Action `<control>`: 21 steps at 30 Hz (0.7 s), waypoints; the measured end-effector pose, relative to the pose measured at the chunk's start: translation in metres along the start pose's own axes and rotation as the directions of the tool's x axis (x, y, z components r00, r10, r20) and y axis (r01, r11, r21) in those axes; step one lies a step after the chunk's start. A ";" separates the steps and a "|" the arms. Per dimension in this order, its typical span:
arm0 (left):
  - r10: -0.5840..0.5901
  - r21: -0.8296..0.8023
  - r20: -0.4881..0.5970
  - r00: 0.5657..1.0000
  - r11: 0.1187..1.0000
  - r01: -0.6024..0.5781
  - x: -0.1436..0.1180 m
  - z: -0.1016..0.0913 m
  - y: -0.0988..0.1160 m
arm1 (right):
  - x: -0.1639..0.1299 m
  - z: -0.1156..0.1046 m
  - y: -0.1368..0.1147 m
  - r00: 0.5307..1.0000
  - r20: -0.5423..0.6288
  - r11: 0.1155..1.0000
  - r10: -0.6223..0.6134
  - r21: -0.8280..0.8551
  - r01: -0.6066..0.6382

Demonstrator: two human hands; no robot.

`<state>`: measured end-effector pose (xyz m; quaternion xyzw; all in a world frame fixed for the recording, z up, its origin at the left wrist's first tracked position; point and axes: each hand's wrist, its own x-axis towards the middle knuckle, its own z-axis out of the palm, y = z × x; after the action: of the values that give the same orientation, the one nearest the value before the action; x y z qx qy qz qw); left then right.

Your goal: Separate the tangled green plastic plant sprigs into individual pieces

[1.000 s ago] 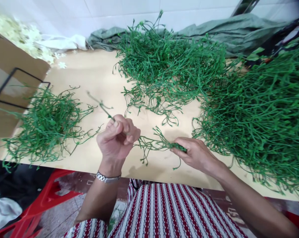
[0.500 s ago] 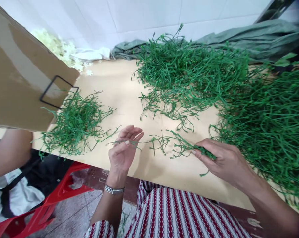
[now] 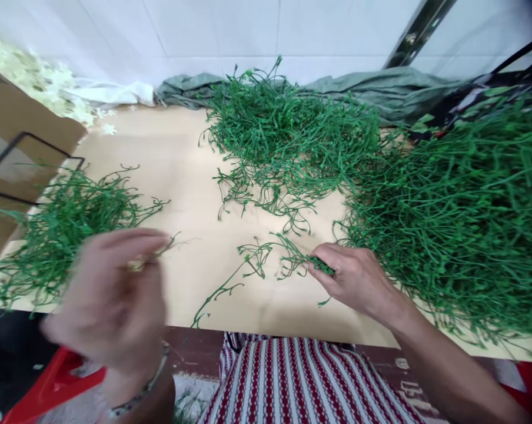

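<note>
My right hand (image 3: 349, 274) pinches a small bunch of green plastic flower stems (image 3: 288, 256) between thumb and fingers, their thin branching ends spreading leftward over the table. From this bunch a longer stem (image 3: 219, 288) trails down toward the table's front edge. My left hand (image 3: 116, 294), raised close to the camera, is smeared by motion. Its fingers look curled, but whether they hold anything is unclear. Behind it lies a smaller heap of green stems (image 3: 93, 203), partly hidden by the hand.
A large mass of stems (image 3: 460, 224) covers the right side, and another pile (image 3: 288, 123) lies at the back. A cardboard box (image 3: 40, 112) and a black wire frame (image 3: 23, 135) stand left. Pale flowers (image 3: 40, 82) and green cloth (image 3: 381, 91) line the wall. A red stool (image 3: 54, 383) is below.
The view has shifted right. My left hand has come away from the trailing stem, moving left and up toward the camera. My right hand still pinches the bunch; the long stem now slants downward.
</note>
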<state>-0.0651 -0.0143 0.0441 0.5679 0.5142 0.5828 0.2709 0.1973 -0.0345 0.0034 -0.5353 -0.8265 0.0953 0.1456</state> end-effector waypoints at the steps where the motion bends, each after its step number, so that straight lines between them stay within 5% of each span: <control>1: 0.071 0.028 0.139 0.988 0.997 -0.076 -0.006 0.017 0.006 | 0.000 -0.001 -0.002 1.000 0.003 1.000 -0.011 -0.001 0.011; 2: 0.205 0.094 0.437 0.876 0.958 -0.271 -0.012 0.035 0.009 | 0.001 -0.002 -0.003 1.000 0.005 1.000 -0.023 -0.002 0.023; 3: 0.287 0.109 0.591 0.754 0.897 -0.428 -0.017 0.051 0.007 | 0.000 -0.003 -0.004 0.999 0.007 0.999 -0.036 -0.002 0.036; 4: 0.325 0.122 0.670 0.668 0.839 -0.530 -0.020 0.066 0.003 | 0.000 -0.004 -0.005 0.999 0.008 0.999 -0.051 0.000 0.051; 6: 0.352 0.137 0.728 0.588 0.766 -0.628 -0.025 0.085 -0.011 | -0.001 -0.005 -0.005 0.996 0.012 0.996 -0.084 0.018 0.084; 10: 0.381 0.090 0.685 0.621 0.802 -0.591 -0.032 0.092 -0.031 | -0.003 -0.003 -0.002 0.995 -0.003 0.986 -0.099 0.132 0.098; 15: 0.382 0.084 0.657 0.649 0.819 -0.567 -0.037 0.086 -0.029 | -0.002 0.002 -0.001 0.999 0.006 0.933 -0.044 0.358 0.039; 21: 0.343 0.123 0.580 0.739 0.860 -0.496 -0.031 0.082 -0.025 | -0.006 -0.002 0.009 0.961 0.094 0.611 0.260 0.755 -0.239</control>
<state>0.0122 -0.0100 -0.0048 0.8414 0.3481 0.3698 0.1847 0.2076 -0.0363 0.0015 -0.5355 -0.6257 0.4451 0.3517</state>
